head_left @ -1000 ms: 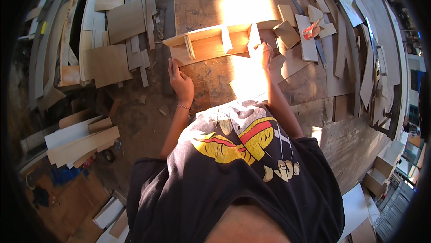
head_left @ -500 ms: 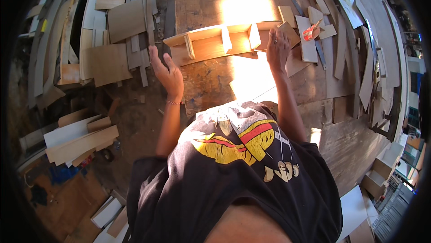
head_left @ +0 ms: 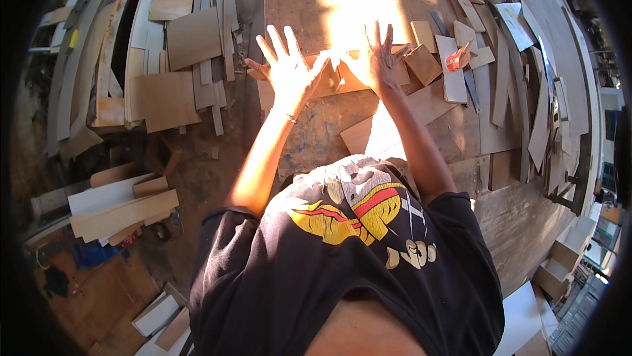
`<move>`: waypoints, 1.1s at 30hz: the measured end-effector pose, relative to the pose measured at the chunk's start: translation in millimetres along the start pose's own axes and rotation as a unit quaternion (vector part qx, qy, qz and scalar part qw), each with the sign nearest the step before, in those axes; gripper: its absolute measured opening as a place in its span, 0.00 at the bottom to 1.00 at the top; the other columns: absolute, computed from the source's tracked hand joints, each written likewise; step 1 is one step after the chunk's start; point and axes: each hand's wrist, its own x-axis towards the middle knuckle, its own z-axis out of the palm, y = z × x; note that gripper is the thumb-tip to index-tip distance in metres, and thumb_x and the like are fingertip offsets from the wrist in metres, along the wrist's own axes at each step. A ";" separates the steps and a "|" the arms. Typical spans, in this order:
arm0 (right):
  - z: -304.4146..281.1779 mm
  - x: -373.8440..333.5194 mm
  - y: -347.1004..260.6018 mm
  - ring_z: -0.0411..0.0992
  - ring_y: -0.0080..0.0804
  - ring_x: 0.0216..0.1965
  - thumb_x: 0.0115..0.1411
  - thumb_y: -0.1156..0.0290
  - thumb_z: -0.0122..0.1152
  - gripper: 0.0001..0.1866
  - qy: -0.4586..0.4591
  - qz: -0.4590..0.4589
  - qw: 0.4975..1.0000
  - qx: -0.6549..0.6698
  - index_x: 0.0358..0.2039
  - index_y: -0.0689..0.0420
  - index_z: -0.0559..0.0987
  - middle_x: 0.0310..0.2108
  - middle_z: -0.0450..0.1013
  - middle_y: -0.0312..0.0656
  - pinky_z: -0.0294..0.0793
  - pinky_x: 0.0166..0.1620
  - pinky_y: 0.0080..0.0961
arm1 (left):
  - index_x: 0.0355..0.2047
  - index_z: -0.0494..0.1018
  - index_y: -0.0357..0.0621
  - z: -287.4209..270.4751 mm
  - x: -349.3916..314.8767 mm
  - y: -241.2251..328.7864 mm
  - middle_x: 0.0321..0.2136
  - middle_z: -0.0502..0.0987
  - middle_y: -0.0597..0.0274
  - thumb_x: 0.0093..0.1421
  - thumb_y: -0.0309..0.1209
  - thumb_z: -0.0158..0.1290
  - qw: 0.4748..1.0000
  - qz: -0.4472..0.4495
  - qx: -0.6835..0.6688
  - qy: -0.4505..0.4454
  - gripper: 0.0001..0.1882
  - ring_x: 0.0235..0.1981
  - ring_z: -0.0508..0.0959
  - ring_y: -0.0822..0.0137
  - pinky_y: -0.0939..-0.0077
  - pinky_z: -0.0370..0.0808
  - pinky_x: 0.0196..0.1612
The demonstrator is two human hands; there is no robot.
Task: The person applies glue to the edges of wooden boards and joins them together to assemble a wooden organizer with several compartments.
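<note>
Both hands are raised over the workbench with fingers spread, their thumbs nearly meeting at the middle. My left hand [head_left: 289, 76] is brightly sunlit and holds nothing. My right hand [head_left: 378, 63] is likewise spread and bare of any object. Behind and beneath them lies a long, shallow wooden box frame with dividers [head_left: 342, 83], mostly covered by the hands. Whether the fingers touch it, I cannot tell. A flat wooden board [head_left: 357, 135] rests on the bench nearer to me, partly in strong sunlight.
A red-and-white object [head_left: 454, 61] lies on boards right of my right hand, among many wood offcuts [head_left: 424, 63]. Stacked panels [head_left: 164, 102] and long strips fill the left side. More boards [head_left: 125, 208] are piled at lower left. White panels [head_left: 523, 316] stand at lower right.
Both hands have moved inward from the two ends of the box frame to its middle, and their fingers have spread wide. The frame is now largely hidden behind them.
</note>
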 end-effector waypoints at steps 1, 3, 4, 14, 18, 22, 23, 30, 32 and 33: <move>2.3 -2.1 -1.9 0.30 0.51 0.66 0.52 0.37 0.49 0.44 0.025 -0.009 0.999 -0.038 0.63 0.47 0.52 0.66 0.37 0.44 0.21 0.52 0.77 | 0.61 0.53 0.40 2.7 -2.5 -1.9 0.64 0.41 0.43 0.49 0.67 0.43 1.000 0.000 0.008 -0.009 0.50 0.64 0.38 0.40 0.25 0.29 0.53; 5.2 -4.1 -3.1 0.29 0.52 0.66 0.50 0.36 0.50 0.47 0.026 -0.009 1.000 -0.015 0.63 0.49 0.52 0.66 0.37 0.45 0.21 0.52 0.77 | 0.61 0.53 0.40 10.2 -6.3 -6.5 0.63 0.41 0.43 0.48 0.67 0.44 1.000 0.002 0.013 -0.020 0.50 0.64 0.38 0.40 0.24 0.29 0.53; -7.5 -5.3 -9.8 0.29 0.53 0.66 0.49 0.35 0.50 0.48 -0.001 -0.002 0.999 0.047 0.63 0.50 0.52 0.66 0.37 0.46 0.21 0.52 0.76 | 0.61 0.53 0.40 13.4 -9.1 -10.5 0.63 0.41 0.42 0.48 0.67 0.44 0.999 0.000 0.017 -0.028 0.51 0.64 0.38 0.40 0.24 0.29 0.53; -16.6 2.6 -14.4 0.29 0.52 0.66 0.53 0.35 0.44 0.46 0.055 -0.004 0.998 -0.011 0.63 0.53 0.50 0.66 0.38 0.45 0.23 0.53 0.76 | 0.61 0.50 0.40 7.3 -4.0 -7.5 0.63 0.43 0.43 0.53 0.63 0.41 0.997 -0.049 -0.045 -0.042 0.46 0.64 0.40 0.44 0.27 0.30 0.55; -69.1 -19.4 -11.5 0.59 0.42 0.53 0.54 0.56 0.57 0.28 0.198 0.009 0.943 0.266 0.52 0.57 0.67 0.49 0.64 0.46 0.54 0.52 0.53 | 0.59 0.54 0.36 -23.5 -9.0 -28.6 0.58 0.57 0.45 0.61 0.34 0.46 0.937 -0.070 -0.314 0.138 0.28 0.61 0.57 0.58 0.57 0.49 0.62; -63.5 -71.4 -24.3 0.68 0.40 0.33 0.50 0.70 0.60 0.19 0.154 0.042 0.907 0.389 0.42 0.59 0.70 0.31 0.67 0.47 0.69 0.36 0.33 | 0.47 0.65 0.33 -11.1 -56.9 -60.3 0.45 0.70 0.54 0.60 0.18 0.39 0.828 -0.151 -0.505 0.194 0.15 0.47 0.70 0.67 0.75 0.65 0.52; -47.7 -79.8 -32.1 0.68 0.41 0.33 0.49 0.69 0.62 0.22 0.093 0.076 0.913 0.389 0.44 0.60 0.68 0.31 0.67 0.48 0.70 0.35 0.34 | 0.43 0.67 0.34 -12.8 -67.3 -60.6 0.39 0.73 0.55 0.58 0.15 0.38 0.902 -0.144 -0.375 0.158 0.14 0.42 0.74 0.66 0.75 0.70 0.48; 6.2 -69.6 -56.6 0.69 0.45 0.21 0.50 0.64 0.61 0.27 0.062 0.051 0.918 0.388 0.46 0.63 0.62 0.29 0.67 0.53 0.71 0.25 0.35 | 0.40 0.67 0.33 12.4 -95.8 -50.9 0.36 0.73 0.49 0.53 0.11 0.40 0.918 -0.110 -0.371 0.088 0.15 0.38 0.75 0.56 0.71 0.74 0.43; 8.4 -64.3 -58.9 0.68 0.45 0.16 0.51 0.64 0.59 0.25 0.012 0.050 0.933 0.356 0.43 0.64 0.63 0.27 0.67 0.53 0.70 0.20 0.33 | 0.41 0.67 0.34 17.6 -97.1 -52.0 0.35 0.72 0.49 0.52 0.11 0.41 0.922 -0.101 -0.366 0.081 0.16 0.37 0.75 0.54 0.69 0.74 0.41; 8.8 -63.6 -59.2 0.68 0.44 0.15 0.52 0.64 0.58 0.24 0.058 0.009 0.958 0.280 0.44 0.64 0.64 0.26 0.67 0.53 0.69 0.19 0.32 | 0.41 0.67 0.34 19.1 -98.7 -52.9 0.35 0.72 0.49 0.52 0.11 0.41 0.926 -0.102 -0.357 0.070 0.16 0.36 0.75 0.54 0.68 0.74 0.40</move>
